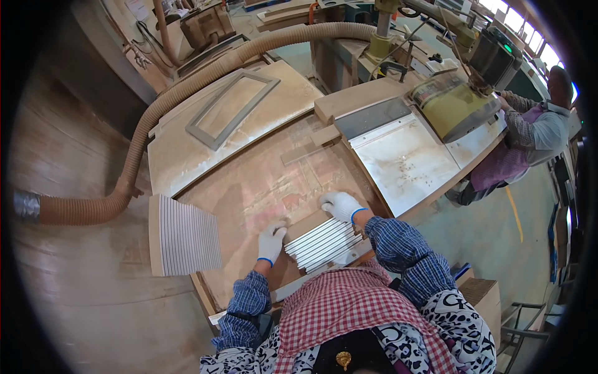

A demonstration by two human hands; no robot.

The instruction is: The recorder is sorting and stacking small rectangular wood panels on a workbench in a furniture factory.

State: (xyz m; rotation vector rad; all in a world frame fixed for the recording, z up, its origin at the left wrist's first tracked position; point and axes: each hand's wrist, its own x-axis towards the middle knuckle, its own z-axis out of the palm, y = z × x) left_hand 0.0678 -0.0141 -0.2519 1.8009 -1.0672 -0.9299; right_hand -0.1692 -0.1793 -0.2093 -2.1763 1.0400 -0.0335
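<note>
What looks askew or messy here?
Ends of the white-edged strips near the gloved left hand and right hand don't line up. Brown debris lies scattered on the metal plate, marring an otherwise bright surface.

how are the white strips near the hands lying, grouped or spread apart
Grouped: the white strips lie side by side in one bunch, left ends slightly uneven, beside the gloved left hand.

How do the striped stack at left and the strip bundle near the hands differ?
The striped stack shows more strips than the strip bundle. The strip bundle's ends are staggered; the striped stack's look more even. The strip bundle lies near the left hand and right hand; the striped stack sits farther left. Both show dark-lined pale strips.
</note>
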